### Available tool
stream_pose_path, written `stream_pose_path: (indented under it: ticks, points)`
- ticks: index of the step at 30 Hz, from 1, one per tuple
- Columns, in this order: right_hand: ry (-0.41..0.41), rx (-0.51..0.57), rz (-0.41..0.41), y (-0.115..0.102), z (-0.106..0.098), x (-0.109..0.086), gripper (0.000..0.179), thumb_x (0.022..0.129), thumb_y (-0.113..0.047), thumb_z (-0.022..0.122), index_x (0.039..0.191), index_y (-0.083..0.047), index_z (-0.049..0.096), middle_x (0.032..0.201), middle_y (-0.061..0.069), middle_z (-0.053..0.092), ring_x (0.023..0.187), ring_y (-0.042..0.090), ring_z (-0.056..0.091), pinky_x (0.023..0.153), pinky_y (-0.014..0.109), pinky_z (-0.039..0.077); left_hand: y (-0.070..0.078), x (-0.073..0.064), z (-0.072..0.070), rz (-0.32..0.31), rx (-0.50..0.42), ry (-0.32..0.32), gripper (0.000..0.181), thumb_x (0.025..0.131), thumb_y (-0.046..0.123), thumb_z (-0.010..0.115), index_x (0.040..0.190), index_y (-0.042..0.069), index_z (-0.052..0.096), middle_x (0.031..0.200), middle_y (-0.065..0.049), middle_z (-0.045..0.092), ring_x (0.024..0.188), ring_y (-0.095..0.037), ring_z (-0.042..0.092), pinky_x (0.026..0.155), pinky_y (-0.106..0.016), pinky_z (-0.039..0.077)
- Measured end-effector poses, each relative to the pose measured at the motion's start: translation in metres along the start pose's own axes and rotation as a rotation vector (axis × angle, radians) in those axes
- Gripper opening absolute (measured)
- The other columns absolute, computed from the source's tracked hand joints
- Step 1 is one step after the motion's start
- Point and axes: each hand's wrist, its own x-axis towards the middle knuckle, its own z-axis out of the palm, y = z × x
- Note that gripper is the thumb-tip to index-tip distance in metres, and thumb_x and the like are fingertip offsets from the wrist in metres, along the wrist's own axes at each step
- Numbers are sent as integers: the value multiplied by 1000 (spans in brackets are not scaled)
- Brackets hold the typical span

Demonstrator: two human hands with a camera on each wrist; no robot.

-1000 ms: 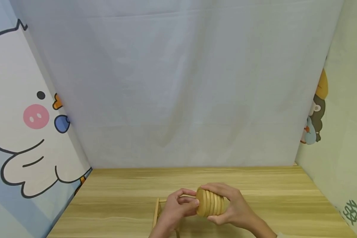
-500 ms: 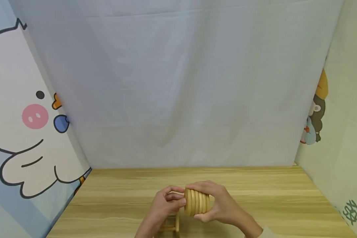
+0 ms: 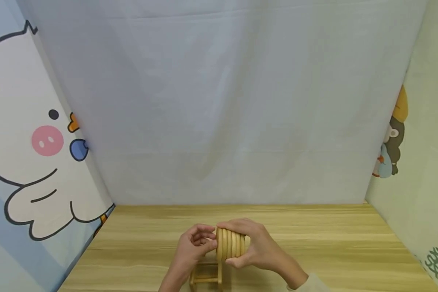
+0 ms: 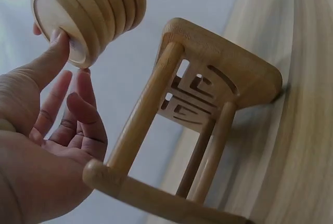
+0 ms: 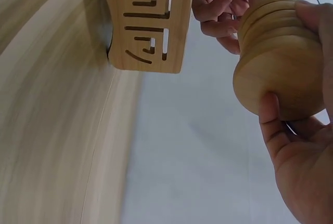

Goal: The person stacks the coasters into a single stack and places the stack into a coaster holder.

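Note:
A stack of several round wooden coasters (image 3: 229, 244) lies on its side in the air between my hands. My right hand (image 3: 257, 245) grips it round the rims, thumb below and fingers above in the head view. With its thumb on the face of the end coaster (image 4: 57, 26), my left hand (image 3: 191, 247) holds the left end; its other fingers are bent near the rim. Just below stands a small wooden coaster holder (image 3: 206, 280), with rods and a cut-out end panel (image 5: 151, 26). The left forearm covers part of it in the head view.
The wood-grain table (image 3: 314, 239) reaches back to a pale hanging cloth (image 3: 219, 121). Panels with cartoon prints flank it, a white figure (image 3: 18, 162) on the left and a small dark-haired one (image 3: 394, 142) on the right.
Both hands have moved left together with the coaster stack, which is now close over the holder's right side. More of the holder shows past the left forearm.

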Motion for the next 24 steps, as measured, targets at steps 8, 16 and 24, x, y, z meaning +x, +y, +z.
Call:
stream_pose_path:
  ticks: [8, 16, 24]
  points:
    - [-4, 53, 32, -3, 10, 8, 73, 80, -23, 97, 148, -18, 72, 135, 4, 78, 115, 18, 71, 79, 32, 64, -6, -7, -5, 114, 42, 131, 42, 95, 8, 89, 132, 0, 70, 114, -9, 77, 108, -21, 71, 93, -30, 55]
    - [-27, 60, 29, -3, 24, 16, 75, 79, -22, 98, 150, -20, 71, 135, 6, 78, 114, 17, 71, 82, 31, 64, -14, -11, -19, 161, 122, 167, 50, 95, 9, 90, 139, -1, 66, 141, -19, 69, 137, -23, 61, 128, -52, 37]
    - [-64, 34, 34, -4, 38, 25, 74, 81, -25, 97, 150, -17, 71, 134, 4, 78, 115, 16, 71, 87, 30, 62, -23, -10, -38, 108, 66, 109, 54, 100, 7, 83, 148, -2, 59, 153, -18, 62, 146, -26, 55, 130, -42, 34]
